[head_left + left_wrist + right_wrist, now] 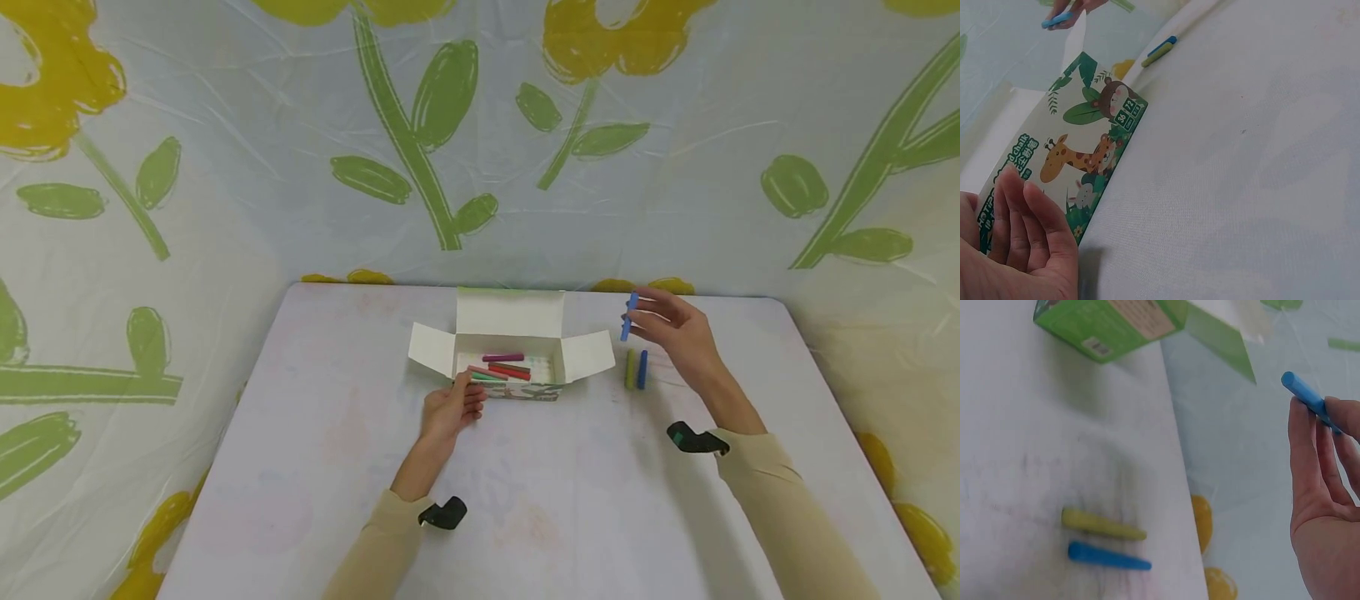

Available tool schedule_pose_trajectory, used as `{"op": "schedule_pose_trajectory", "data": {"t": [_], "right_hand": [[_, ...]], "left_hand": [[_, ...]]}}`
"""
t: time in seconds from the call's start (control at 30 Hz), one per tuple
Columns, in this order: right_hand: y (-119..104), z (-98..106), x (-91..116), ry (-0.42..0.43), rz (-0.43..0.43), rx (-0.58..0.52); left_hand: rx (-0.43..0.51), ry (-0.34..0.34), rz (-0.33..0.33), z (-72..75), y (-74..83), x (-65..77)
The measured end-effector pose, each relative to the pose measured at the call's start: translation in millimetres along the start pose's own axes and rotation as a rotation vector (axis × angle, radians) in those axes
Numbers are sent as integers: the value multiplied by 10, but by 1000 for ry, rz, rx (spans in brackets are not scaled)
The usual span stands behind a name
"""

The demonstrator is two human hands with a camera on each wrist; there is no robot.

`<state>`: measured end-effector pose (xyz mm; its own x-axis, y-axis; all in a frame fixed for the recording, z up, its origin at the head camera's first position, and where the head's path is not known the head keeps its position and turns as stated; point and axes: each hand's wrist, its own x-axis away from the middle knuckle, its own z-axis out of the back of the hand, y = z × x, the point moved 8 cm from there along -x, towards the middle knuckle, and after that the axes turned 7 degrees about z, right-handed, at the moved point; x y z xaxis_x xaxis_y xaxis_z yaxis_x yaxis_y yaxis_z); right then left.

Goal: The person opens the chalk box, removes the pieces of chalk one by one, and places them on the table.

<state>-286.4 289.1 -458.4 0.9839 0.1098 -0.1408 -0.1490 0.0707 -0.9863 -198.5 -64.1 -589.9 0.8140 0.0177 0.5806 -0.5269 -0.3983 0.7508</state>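
A light blue chalk stick (629,317) is pinched upright between the thumb and fingers of my right hand (678,333), raised above the table's right side. In the right wrist view the same blue chalk stick (1304,394) slants across the fingertips. My left hand (447,410) holds the front left corner of an open chalk box (525,393), its fingers along the printed front, seen in the left wrist view. Inside the box lie several chalk sticks, among them a purple stick (503,357) and a red stick (510,373).
Right of the box, a yellow-green chalk stick (630,369) and a darker blue chalk stick (642,369) lie side by side on the white table (540,483). The box's side flaps and back lid stand open. A flower-printed curtain (487,125) rises behind the table.
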Motion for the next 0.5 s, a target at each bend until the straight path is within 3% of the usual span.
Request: {"op": "schedule_pose_trajectory", "data": {"t": [0.5], "right_hand": [[404, 480, 245, 108, -67, -100]], "left_hand": [[4, -3, -1, 1, -6, -16]]}}
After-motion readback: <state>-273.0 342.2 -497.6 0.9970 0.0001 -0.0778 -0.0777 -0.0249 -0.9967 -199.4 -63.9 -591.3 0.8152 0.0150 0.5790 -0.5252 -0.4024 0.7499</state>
